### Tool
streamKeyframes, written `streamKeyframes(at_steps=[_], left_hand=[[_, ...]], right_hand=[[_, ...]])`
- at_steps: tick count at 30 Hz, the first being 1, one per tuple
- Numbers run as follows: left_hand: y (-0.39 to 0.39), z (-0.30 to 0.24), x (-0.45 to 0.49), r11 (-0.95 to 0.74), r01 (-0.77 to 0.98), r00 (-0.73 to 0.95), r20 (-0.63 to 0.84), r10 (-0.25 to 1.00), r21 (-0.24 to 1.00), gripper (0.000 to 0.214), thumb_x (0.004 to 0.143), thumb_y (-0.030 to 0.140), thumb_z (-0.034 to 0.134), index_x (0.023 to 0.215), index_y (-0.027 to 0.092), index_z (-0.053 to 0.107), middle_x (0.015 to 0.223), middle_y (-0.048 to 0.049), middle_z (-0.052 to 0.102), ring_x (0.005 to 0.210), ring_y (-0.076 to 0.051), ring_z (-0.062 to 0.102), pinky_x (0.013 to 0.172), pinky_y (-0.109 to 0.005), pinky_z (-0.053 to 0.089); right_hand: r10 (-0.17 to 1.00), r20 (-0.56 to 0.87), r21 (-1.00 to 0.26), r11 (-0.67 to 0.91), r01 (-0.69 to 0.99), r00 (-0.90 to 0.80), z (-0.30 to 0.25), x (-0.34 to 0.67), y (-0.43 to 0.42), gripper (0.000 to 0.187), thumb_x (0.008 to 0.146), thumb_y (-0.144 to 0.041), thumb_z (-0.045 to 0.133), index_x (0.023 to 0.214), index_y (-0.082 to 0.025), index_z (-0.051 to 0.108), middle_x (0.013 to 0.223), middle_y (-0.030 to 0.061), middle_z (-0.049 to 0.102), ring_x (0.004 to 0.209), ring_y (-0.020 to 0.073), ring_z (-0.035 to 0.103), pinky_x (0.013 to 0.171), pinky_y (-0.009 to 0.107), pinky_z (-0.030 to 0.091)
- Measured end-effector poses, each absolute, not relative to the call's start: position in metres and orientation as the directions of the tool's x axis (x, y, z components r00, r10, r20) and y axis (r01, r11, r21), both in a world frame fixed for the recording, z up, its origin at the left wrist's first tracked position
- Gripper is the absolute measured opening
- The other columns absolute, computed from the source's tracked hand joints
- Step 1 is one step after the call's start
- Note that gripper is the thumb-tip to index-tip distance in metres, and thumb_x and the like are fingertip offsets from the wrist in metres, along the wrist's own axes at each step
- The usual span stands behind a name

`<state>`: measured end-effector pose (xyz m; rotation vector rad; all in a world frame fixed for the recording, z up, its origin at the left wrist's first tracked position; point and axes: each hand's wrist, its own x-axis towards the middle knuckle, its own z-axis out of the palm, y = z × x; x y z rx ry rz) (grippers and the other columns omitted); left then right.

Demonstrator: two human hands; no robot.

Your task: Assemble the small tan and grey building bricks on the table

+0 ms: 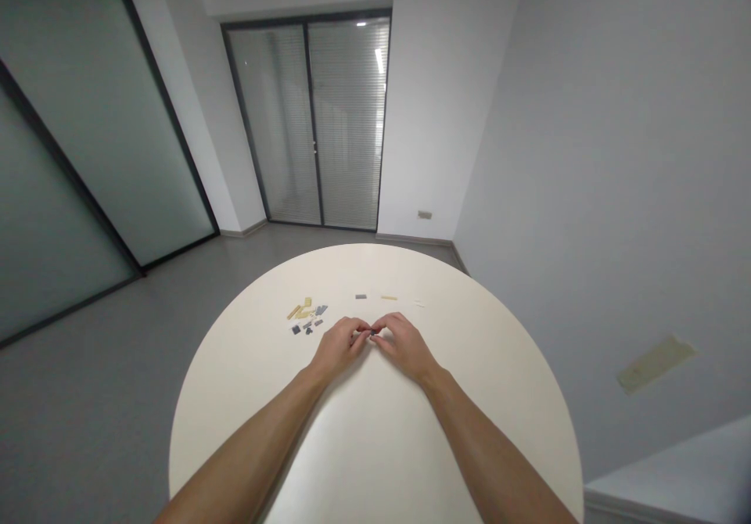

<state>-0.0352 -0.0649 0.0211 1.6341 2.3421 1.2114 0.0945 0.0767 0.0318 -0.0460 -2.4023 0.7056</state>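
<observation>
My left hand (343, 342) and my right hand (400, 342) meet fingertip to fingertip above the middle of a round cream table (469, 399). Both pinch a tiny dark piece (371, 331) between them; it is too small to name. Just left of my left hand lies a small heap of tan and grey flat pieces (306, 314). Beyond my hands sit a single grey piece (361, 296), a tan piece (388, 298) and a pale piece (418, 303).
The table stands in a bare room with a grey floor (117, 367). Glass doors with blinds (317, 125) are at the back, frosted glass panels on the left, a white wall on the right.
</observation>
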Motion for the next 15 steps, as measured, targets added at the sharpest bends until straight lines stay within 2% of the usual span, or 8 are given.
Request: streamKeyframes(at_steps=[9, 15], left_hand=[[-0.0647, 0.0195, -0.0353, 0.155, 0.778, -0.465, 0.393, 0.793, 0.608, 0.023, 0.094, 0.033, 0.047, 0.098, 0.023, 0.067, 0.094, -0.0039, 0.068, 0.089, -0.019, 0.061, 0.078, -0.029, 0.048], [-0.065, 0.0209, -0.0339, 0.167, 0.803, -0.446, 0.391, 0.805, 0.572, 0.022, 0.094, 0.033, 0.047, 0.095, 0.023, 0.067, 0.093, -0.0029, 0.069, 0.086, -0.018, 0.061, 0.076, -0.029, 0.046]], right_hand=[[0.212, 0.571, -0.473, 0.875, -0.107, -0.793, 0.0305, 0.0933, 0.0774, 0.011, 0.093, -0.032, 0.061, 0.096, -0.023, 0.067, 0.094, 0.0046, 0.07, 0.096, 0.0206, 0.06, 0.087, 0.036, 0.048], [0.204, 0.558, -0.466, 0.879, -0.1, -0.805, 0.0288, 0.0923, 0.0778, 0.016, 0.097, -0.031, 0.055, 0.093, -0.022, 0.067, 0.092, 0.0046, 0.07, 0.096, 0.0206, 0.06, 0.088, 0.037, 0.047]])
